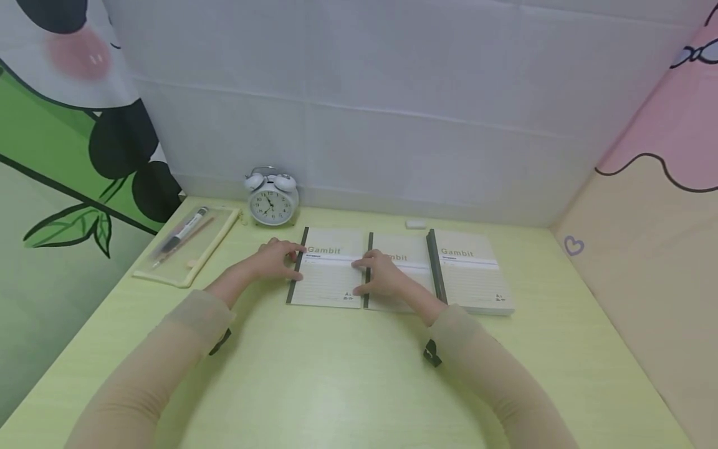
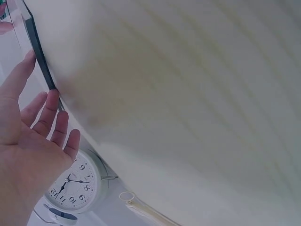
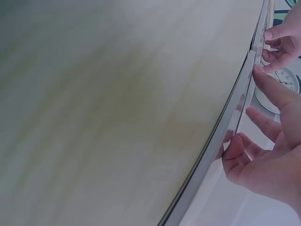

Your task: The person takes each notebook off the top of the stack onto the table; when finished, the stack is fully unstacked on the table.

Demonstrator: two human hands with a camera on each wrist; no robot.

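Note:
A "Gambit" notebook [image 1: 327,284] with a dark spine lies flat at the left of a row on the table. Against its spine, my left hand [image 1: 273,259] rests thumb and fingertips, the fingers loosely extended. The left wrist view shows this hand [image 2: 42,127] beside the dark spine edge. My right hand [image 1: 384,274] reaches over the middle notebook [image 1: 412,274], partly covering it, with fingertips touching at or near the left notebook's right edge. In the right wrist view the fingers of that hand [image 3: 273,136] are spread along an edge. Neither hand curls round anything.
To the right lies a thicker stack of notebooks [image 1: 471,274]. A white eraser [image 1: 416,224] sits behind the row. At the back left stands a white twin-bell alarm clock [image 1: 273,202], with a yellow-edged zip pouch [image 1: 187,284] holding pens beside it. A draped wall closes the table's rear.

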